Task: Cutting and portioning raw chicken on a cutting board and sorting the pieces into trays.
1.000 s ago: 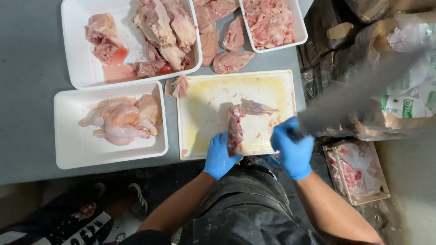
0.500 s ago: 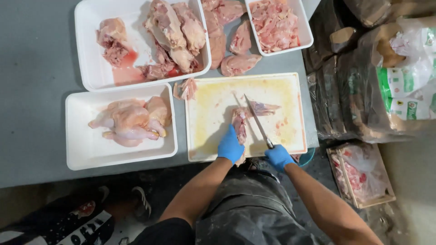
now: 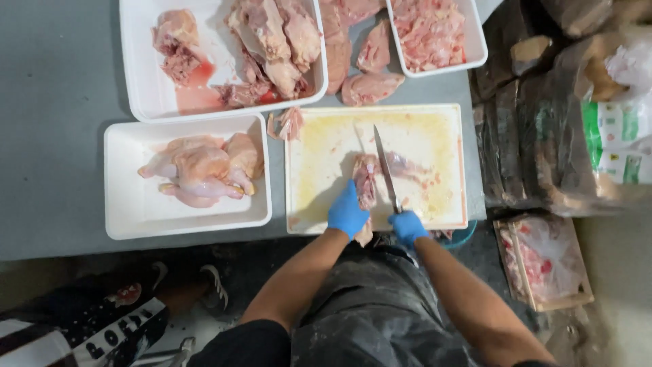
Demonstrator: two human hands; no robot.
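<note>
We held the chicken piece (image 3: 365, 182) with our left hand (image 3: 348, 212) at the board's (image 3: 435, 136) six o'clock, our right hand (image 3: 408, 226) clenched around the knife (image 3: 384, 166), whose blade, just beside our fingers, could slip on wet meat

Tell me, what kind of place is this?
Probably a butcher's or meat-prep spot. A gloved left hand steadies raw chicken on a cutting board, the right hand holds a knife, and white trays hold more.

Left hand (image 3: 348, 212) and right hand (image 3: 408, 227) gloved blue, fingers curled
</note>
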